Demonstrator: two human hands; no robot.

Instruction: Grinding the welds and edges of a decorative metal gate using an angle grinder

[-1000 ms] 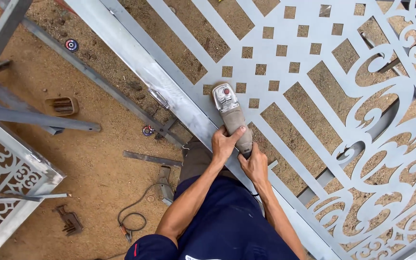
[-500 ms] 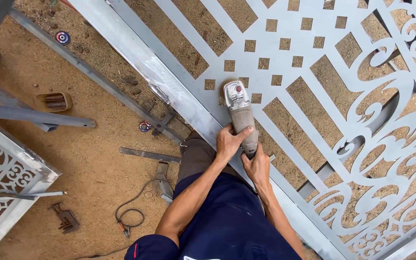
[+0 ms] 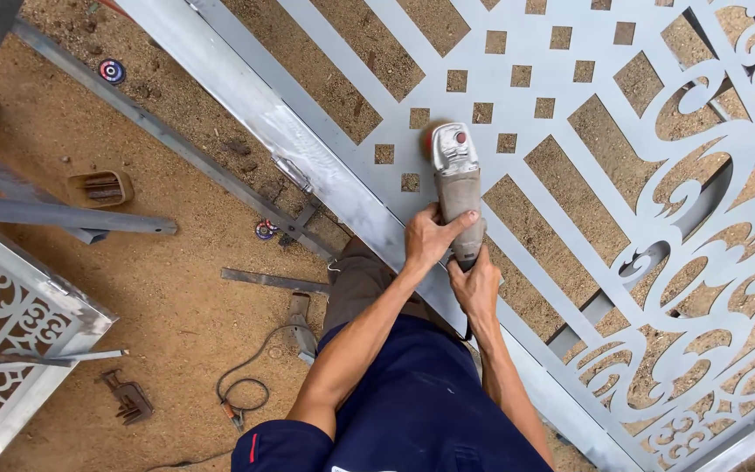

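Both hands hold one grinder [image 3: 456,188]. My left hand [image 3: 427,238] is wrapped tight around the middle of its body, thumb across the top. My right hand [image 3: 475,281] is closed around the back end, just behind the left one. Neither hand is open at all.

Biggest thing here is the gate [image 3: 570,140]. It is a big grey metal sheet lying flat over the sandy ground [image 3: 159,297]. It has square holes, long slanted slots and curly cut shapes. The grinder rests on the gate near the small square holes, with its head pointing away from me. A reddish disc peeks out at the head, touching the metal.

Along the near edge of the gate runs a long shiny metal beam [image 3: 299,140]. My knee is just beside it. Far from the gate, at the other side of the ground, sits a smaller panel [image 3: 10,323] with curly cuts.

Near the beam, on the ground, lie a flat metal strip [image 3: 277,281], a cable [image 3: 246,389], a clamp [image 3: 128,398] and a small round disc [image 3: 265,229]. Another disc [image 3: 112,71] lies farther off.

I think the grinder is heavy and hard, and it would shake and pull when it spins. It wants two strong hands, one on the body and one at the back, well away from the disc.
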